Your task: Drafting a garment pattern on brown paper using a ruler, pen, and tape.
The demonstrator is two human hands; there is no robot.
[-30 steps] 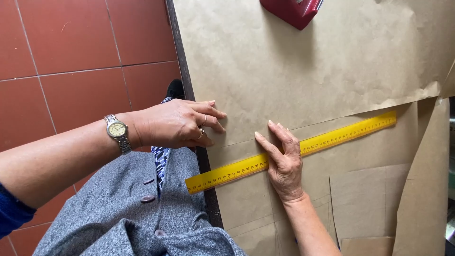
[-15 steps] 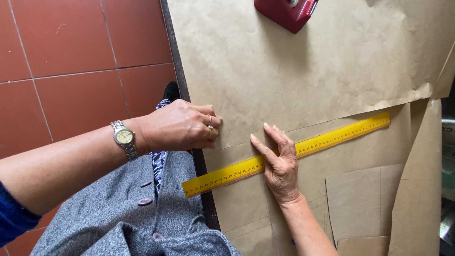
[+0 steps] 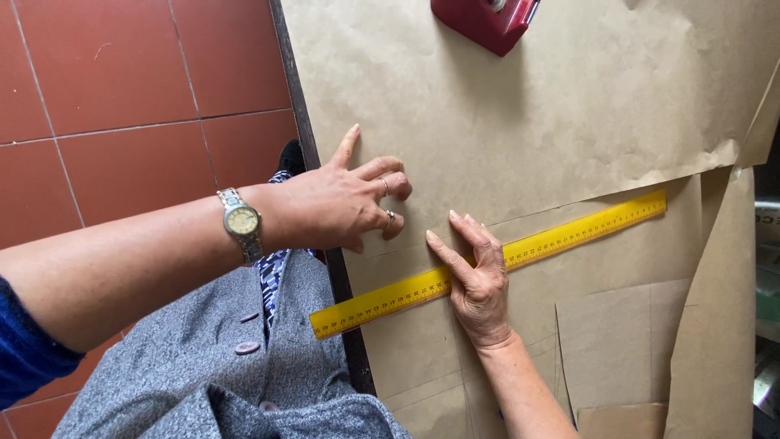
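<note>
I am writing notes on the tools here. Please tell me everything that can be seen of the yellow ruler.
The yellow ruler is long, flat and straight, plastic by its look, with dark markings along one edge. It lies on brown paper, slanting from lower left to upper right, its lower end past the table edge. The right hand presses flat across its middle, hiding that part. The left hand rests on the paper just above it, apart from it.

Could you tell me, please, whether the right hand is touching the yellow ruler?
Touching: the head view shows the right hand pressed flat across the yellow ruler, fingers reaching over its far edge onto the brown paper.
</note>
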